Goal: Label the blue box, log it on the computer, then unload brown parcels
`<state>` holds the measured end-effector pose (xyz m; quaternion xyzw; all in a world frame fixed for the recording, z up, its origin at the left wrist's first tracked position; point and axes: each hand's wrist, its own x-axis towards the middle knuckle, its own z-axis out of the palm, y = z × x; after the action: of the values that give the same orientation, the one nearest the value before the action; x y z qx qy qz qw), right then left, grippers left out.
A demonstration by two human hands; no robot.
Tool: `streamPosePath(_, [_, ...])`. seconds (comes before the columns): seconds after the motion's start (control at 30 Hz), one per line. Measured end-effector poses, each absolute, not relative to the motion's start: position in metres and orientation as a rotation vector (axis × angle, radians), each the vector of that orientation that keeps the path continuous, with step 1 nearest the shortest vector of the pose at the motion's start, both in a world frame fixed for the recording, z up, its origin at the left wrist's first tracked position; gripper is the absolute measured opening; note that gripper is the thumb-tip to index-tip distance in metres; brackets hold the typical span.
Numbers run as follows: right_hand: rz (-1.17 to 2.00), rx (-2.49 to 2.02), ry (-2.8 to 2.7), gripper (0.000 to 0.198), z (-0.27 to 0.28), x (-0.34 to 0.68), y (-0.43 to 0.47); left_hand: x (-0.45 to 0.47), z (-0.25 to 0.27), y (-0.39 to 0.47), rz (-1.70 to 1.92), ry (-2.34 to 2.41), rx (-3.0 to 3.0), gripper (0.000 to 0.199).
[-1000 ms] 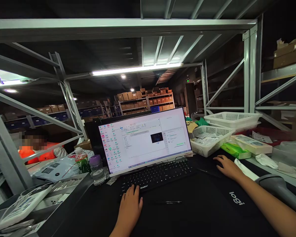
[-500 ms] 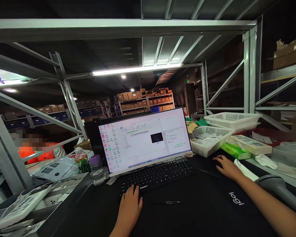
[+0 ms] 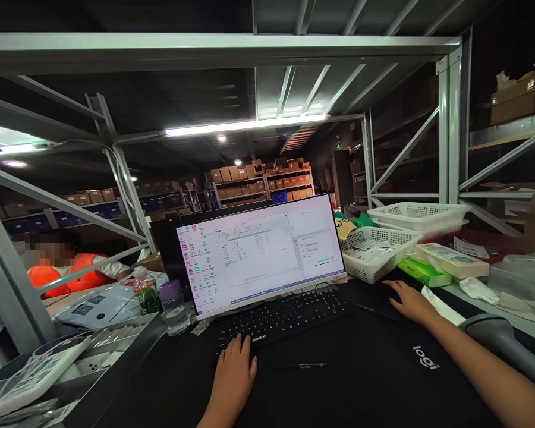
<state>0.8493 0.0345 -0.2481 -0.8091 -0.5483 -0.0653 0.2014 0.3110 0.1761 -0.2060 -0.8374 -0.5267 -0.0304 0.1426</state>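
Note:
My left hand [image 3: 233, 374] lies at the lower left corner of the black keyboard [image 3: 289, 315], fingers stretched over its edge keys. On the black desk mat [image 3: 339, 380], my right hand [image 3: 410, 302] is curled over what looks like a black computer mouse, mostly hidden and hard to tell from the dark mat. Behind the keyboard stands a tilted monitor [image 3: 249, 267] showing desktop icons, a file list window and a chat window. A dark pen [image 3: 311, 365] lies on the mat between my hands.
Beside my right forearm is a grey handheld scanner [image 3: 494, 333]. White baskets [image 3: 383, 255] and a green packet [image 3: 425, 272] sit at the right. A purple-capped jar [image 3: 175, 309] and an open box [image 3: 116, 368] stand left. A person in an orange vest [image 3: 80, 273] sits beyond.
The dark picture popup on the monitor has vanished, and the file list now shows more rows. The person's arm at the left has stretched out to the right. My hands have barely moved.

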Motion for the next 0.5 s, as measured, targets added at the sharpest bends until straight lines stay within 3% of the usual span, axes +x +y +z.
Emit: streamPosePath(0.5, [-0.189,-2.286,-1.518,0.048,-0.246,0.849,0.035,0.297,-0.238,0.202,-0.261,-1.385,-2.429,0.053])
